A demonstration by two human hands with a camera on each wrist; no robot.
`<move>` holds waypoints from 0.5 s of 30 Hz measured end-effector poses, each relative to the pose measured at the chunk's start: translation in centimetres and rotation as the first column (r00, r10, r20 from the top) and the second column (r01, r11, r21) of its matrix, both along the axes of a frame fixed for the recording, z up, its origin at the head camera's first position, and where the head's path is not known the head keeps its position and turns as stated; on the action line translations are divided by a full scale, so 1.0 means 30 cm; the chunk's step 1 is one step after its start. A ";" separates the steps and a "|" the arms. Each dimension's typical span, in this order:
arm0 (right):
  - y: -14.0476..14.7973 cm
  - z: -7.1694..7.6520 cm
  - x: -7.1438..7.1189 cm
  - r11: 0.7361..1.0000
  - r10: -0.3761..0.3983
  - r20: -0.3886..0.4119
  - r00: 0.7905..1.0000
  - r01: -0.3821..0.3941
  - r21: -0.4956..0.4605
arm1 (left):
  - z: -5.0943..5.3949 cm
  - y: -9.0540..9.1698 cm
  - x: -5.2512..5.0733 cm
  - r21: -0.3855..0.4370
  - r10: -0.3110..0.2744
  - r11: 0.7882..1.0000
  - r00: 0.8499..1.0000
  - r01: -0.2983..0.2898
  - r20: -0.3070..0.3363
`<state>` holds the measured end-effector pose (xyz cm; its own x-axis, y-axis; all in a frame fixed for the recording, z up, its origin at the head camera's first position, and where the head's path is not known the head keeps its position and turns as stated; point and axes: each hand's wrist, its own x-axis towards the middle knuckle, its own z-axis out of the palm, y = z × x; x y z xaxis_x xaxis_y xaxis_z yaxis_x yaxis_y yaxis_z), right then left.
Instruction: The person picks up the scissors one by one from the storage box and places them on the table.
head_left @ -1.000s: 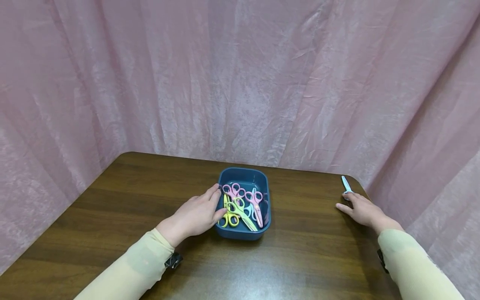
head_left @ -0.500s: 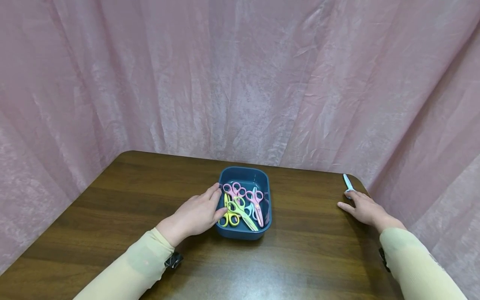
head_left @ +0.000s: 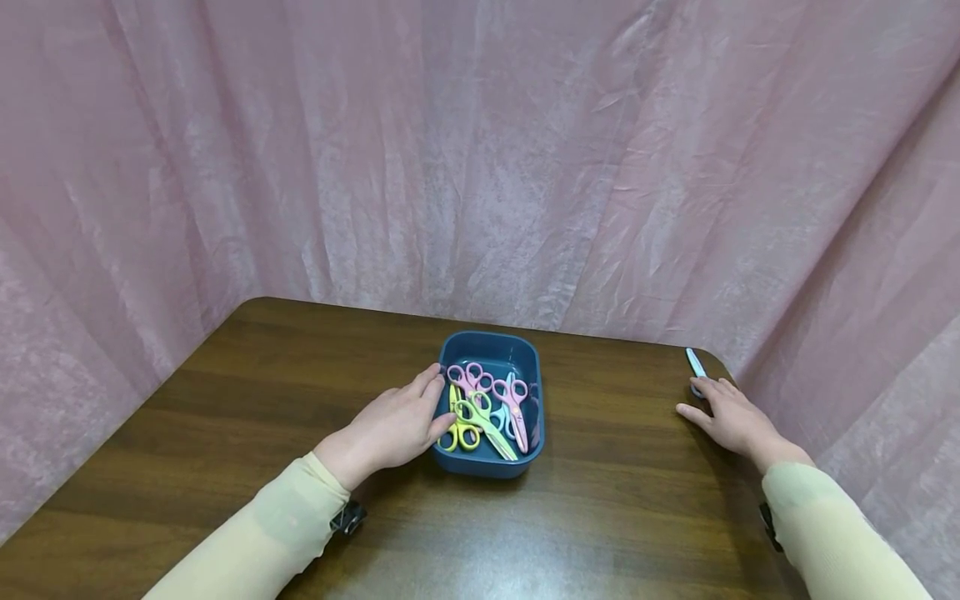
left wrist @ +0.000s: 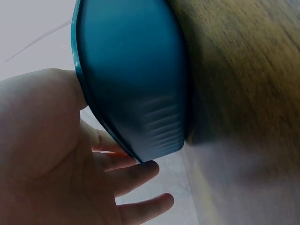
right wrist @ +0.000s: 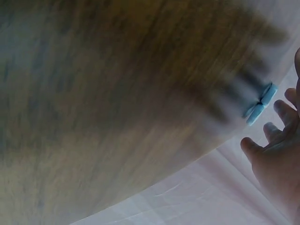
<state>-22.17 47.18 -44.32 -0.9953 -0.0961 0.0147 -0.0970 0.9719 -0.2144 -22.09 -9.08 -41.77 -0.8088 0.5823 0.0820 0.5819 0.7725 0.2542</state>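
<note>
A dark blue box (head_left: pixel 486 469) stands on the table, holding several scissors: pink scissors (head_left: pixel 514 417), lime scissors (head_left: pixel 491 433), yellow scissors (head_left: pixel 467 438) and others partly covered. My left hand (head_left: pixel 386 427) lies along the box's left rim with extended fingers; in the left wrist view, its fingertips touch the box (left wrist: pixel 136 70) near a corner. At the far right, my right hand (head_left: pixel 738 419) is over the handle end of light blue scissors (head_left: pixel 695 362), covering part of them. In the right wrist view, spread fingers stand apart from these scissors (right wrist: pixel 268 94).
The brown wooden table (head_left: pixel 600 500) has rounded far corners, and the light blue scissors lie near its far right one. A pink curtain (head_left: pixel 480 167) hangs behind the table and along its right side. A black wrist strap device (head_left: pixel 348 517) sits under the left sleeve.
My right hand has shifted slightly away from me and to the right over the light blue scissors. My left hand stays at the box. The view has tilted a little.
</note>
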 end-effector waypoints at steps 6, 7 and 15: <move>-0.019 0.014 0.009 0.999 0.022 -0.046 0.999 -0.020 0.042 | 0.004 0.004 0.000 0.012 -0.007 1.000 1.000 0.008 -0.024; -0.026 0.017 0.010 0.999 0.025 -0.056 0.998 -0.023 0.049 | 0.004 0.004 0.000 0.013 -0.007 1.000 1.000 0.007 -0.026; -0.100 0.027 0.020 0.997 0.043 -0.077 0.996 -0.038 0.067 | 0.000 0.005 0.000 0.014 0.004 1.000 1.000 -0.004 -0.010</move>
<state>-21.57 44.17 -43.52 -0.9866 -0.1396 0.0845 -0.1505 0.9786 -0.1406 -22.09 -8.94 -41.75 -0.8100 0.5781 0.0982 0.5817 0.7710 0.2594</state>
